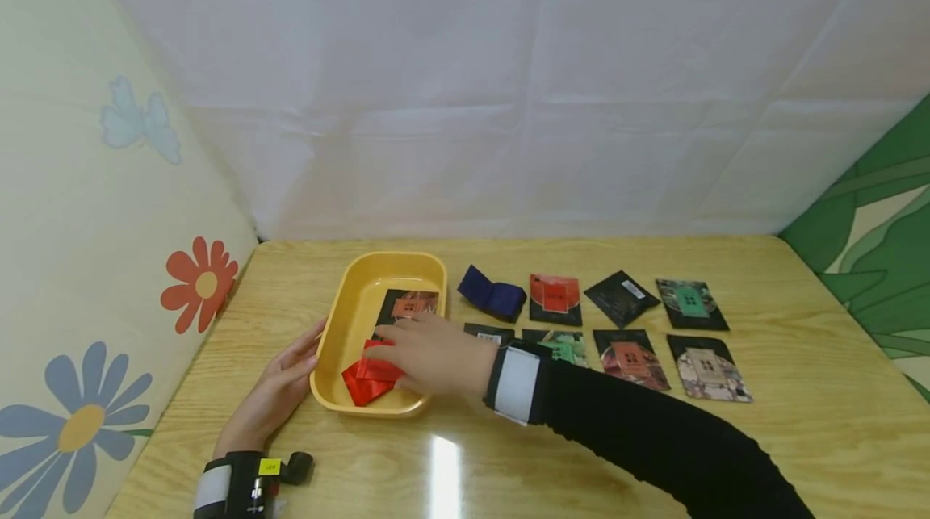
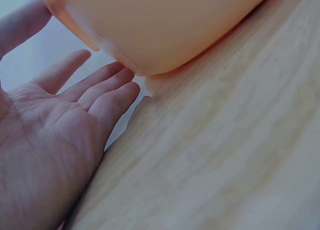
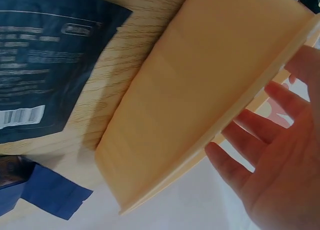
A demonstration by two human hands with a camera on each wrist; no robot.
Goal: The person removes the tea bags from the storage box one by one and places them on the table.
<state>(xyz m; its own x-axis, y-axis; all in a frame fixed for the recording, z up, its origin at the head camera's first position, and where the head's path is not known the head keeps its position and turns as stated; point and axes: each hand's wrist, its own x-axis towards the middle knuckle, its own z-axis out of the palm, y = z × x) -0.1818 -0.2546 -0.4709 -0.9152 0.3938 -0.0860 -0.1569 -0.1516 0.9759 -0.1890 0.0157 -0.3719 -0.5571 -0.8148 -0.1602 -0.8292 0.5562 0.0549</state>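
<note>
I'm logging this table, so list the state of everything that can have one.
Yellow tray: upright, holding packets
Red packaging: in tray, creased, partly hidden
Dark packet in tray: front up, partly covered
Blue packaging: bent across its middle
Two barcoded packets: back up
Five picture packets: front up
Left hand: fingers spread, at tray's side
Right hand: fingers over red packaging, grip unclear

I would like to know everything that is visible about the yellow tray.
The yellow tray is oblong with rounded corners, raised walls and a rim; its smooth, slightly glossy surface looks like plastic. It stands upright on the left part of the wooden table, slightly slanted. Shiny red packaging and a dark packet lie inside. The left hand touches its left side; the right hand reaches over its right rim, contact unclear.
</note>
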